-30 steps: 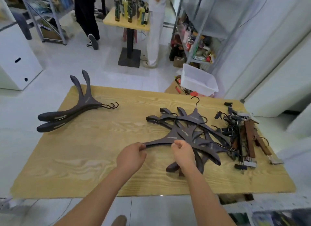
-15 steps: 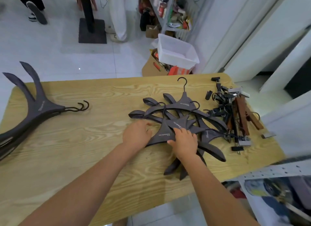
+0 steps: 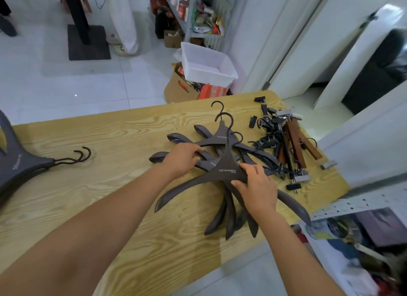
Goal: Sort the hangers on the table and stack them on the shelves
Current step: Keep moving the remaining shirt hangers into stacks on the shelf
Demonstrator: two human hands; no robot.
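Pale wood with a strong grain makes up the bench (image 3: 105, 185), which fills the lower left and middle of the frame. At the lower right a white perforated shelf (image 3: 363, 204) stands just beside its edge, and a cluttered metal rack (image 3: 198, 15) stands on the tiled floor at the upper centre.

A pile of dark hangers (image 3: 211, 141) lies criss-crossed right of the bench's middle, hooks pointing to the far side. At the left edge of the frame a sorted stack of dark hangers (image 3: 19, 165) lies flat and well apart from the pile, its hooks (image 3: 81, 155) pointing right. A tangle of brown wooden clip hangers (image 3: 294, 139) with black clips lies just right of the pile, near the bench's right edge. Behind the bench a white plastic bin (image 3: 207, 64) sits on a cardboard box (image 3: 177, 89).

The top hanger (image 3: 224, 169) rests tilted over the pile. The right hand (image 3: 258, 186) pinches its right shoulder between thumb and fingers. The left hand (image 3: 182, 159) lies on the pile, its fingers curled over one hanger's arm.

White print on the top hanger's neck reads roughly "XZD IMPRESSION"; the smaller line beneath it is too small to read. Print on another hanger in the pile and on the sorted stack is too blurred to read.
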